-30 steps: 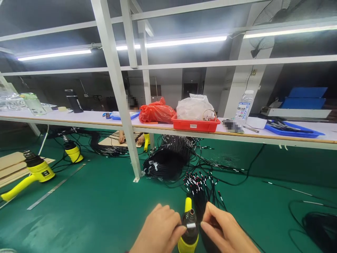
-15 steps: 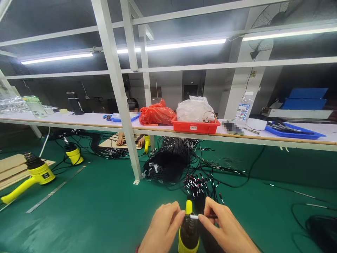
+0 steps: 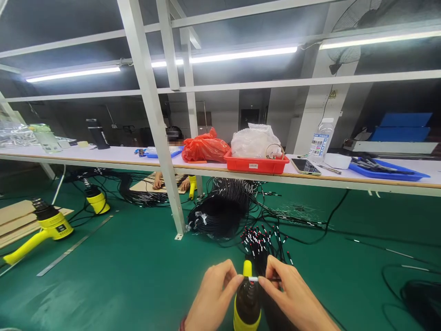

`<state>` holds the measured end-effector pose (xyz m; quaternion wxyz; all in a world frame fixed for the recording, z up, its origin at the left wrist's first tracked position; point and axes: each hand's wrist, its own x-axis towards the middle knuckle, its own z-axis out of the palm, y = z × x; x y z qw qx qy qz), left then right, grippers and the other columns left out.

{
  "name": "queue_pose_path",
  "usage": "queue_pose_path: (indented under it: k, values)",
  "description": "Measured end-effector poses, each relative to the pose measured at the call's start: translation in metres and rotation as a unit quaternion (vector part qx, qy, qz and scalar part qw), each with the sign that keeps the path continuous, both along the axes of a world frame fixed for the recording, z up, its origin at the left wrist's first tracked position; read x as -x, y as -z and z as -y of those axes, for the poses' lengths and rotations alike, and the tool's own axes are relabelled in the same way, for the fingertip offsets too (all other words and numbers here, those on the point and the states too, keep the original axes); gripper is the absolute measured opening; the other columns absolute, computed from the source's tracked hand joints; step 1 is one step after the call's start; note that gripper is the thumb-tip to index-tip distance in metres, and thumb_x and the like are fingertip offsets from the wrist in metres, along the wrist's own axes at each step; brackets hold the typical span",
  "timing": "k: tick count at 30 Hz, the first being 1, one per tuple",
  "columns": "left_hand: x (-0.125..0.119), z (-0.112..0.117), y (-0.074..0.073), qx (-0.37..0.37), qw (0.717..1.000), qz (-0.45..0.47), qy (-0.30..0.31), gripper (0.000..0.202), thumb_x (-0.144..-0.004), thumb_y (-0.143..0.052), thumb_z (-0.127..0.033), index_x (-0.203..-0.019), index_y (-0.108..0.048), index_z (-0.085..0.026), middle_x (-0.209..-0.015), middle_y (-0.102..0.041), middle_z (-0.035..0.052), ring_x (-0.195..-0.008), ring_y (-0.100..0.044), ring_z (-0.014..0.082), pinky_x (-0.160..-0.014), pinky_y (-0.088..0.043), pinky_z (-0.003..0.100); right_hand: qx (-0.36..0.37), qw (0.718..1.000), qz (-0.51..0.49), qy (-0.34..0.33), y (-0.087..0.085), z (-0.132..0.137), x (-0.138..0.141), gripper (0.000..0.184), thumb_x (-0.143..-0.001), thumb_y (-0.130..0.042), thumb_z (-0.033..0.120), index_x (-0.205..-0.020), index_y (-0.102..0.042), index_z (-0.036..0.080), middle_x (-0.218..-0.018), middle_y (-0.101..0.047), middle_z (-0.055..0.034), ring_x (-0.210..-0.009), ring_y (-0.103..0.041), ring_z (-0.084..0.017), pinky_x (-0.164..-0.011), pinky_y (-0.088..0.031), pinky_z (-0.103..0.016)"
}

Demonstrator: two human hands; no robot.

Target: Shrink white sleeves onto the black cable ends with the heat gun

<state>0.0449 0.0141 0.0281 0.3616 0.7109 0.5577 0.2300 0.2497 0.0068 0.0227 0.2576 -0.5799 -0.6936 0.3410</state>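
My left hand [image 3: 217, 292] pinches one end of a thin black cable between thumb and index finger. My right hand [image 3: 288, 287] grips the same cable a little to the right. Between the fingertips the cable lies level, with a short white sleeve [image 3: 253, 279] showing on it. Just under the sleeve stands a yellow and black heat gun [image 3: 247, 303], nozzle up, with a small red glow near its top. Behind my hands a bundle of black cables [image 3: 258, 241] with white and red ends lies on the green mat.
Another heat gun [image 3: 57, 226] lies at the left by a metal ruler [image 3: 74, 248]. A shelf post [image 3: 168, 184] stands ahead. On the shelf sit a red tray [image 3: 255, 165], a phone [image 3: 306, 167] and a bottle [image 3: 319, 142]. A co-worker's hands [image 3: 158, 181] show beneath the shelf.
My left fingers now grip the cable's left end, where before a gap lay between them and the white sleeve. The sleeve has risen slightly over the nozzle.
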Motion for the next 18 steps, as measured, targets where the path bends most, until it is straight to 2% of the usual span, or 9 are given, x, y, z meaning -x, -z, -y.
queue_pose_path:
  k: [6,12,14,18]
  values:
    - [0.0015,-0.0027,0.0052,-0.016,0.999,0.032,-0.001,0.022,-0.091,-0.05,-0.038,-0.081,-0.058,-0.021,-0.085,-0.062,-0.0008,-0.086,-0.052,0.0196,-0.078,-0.036,0.029,-0.015,1.0,0.013,0.003,0.0027,-0.0009,-0.0017,0.024,-0.092,-0.046,0.038,-0.074,-0.041,0.023,-0.074,-0.053,0.0019,-0.07,-0.049,-0.017,-0.061,-0.037,-0.025]
    - [0.0021,-0.0046,0.0057,-0.026,0.999,0.047,0.001,0.014,-0.089,-0.054,-0.033,-0.083,-0.058,-0.021,-0.086,-0.062,-0.002,-0.088,-0.052,0.0187,-0.081,-0.037,0.028,-0.014,1.0,-0.013,-0.003,0.0043,-0.0004,-0.0035,0.022,-0.092,-0.048,0.035,-0.075,-0.052,0.021,-0.077,-0.059,0.0001,-0.075,-0.052,-0.018,-0.064,-0.038,-0.025]
    - [0.0022,-0.0042,0.0036,-0.029,0.999,0.038,0.003,0.016,-0.091,-0.051,-0.035,-0.083,-0.057,-0.022,-0.087,-0.062,-0.0019,-0.088,-0.053,0.0185,-0.08,-0.037,0.027,-0.021,1.0,-0.015,-0.007,0.005,-0.0001,-0.0046,0.022,-0.092,-0.048,0.033,-0.074,-0.052,0.021,-0.074,-0.057,0.0011,-0.071,-0.05,-0.017,-0.061,-0.036,-0.025]
    - [0.0018,-0.0017,0.0014,-0.022,0.999,-0.027,0.009,0.035,-0.098,-0.034,-0.045,-0.079,-0.053,-0.022,-0.082,-0.062,-0.0002,-0.084,-0.053,0.0197,-0.077,-0.037,0.029,-0.031,0.999,-0.02,-0.007,0.0062,-0.0004,-0.0059,0.022,-0.092,-0.049,0.032,-0.074,-0.052,0.021,-0.071,-0.053,0.0027,-0.067,-0.046,-0.016,-0.06,-0.033,-0.024]
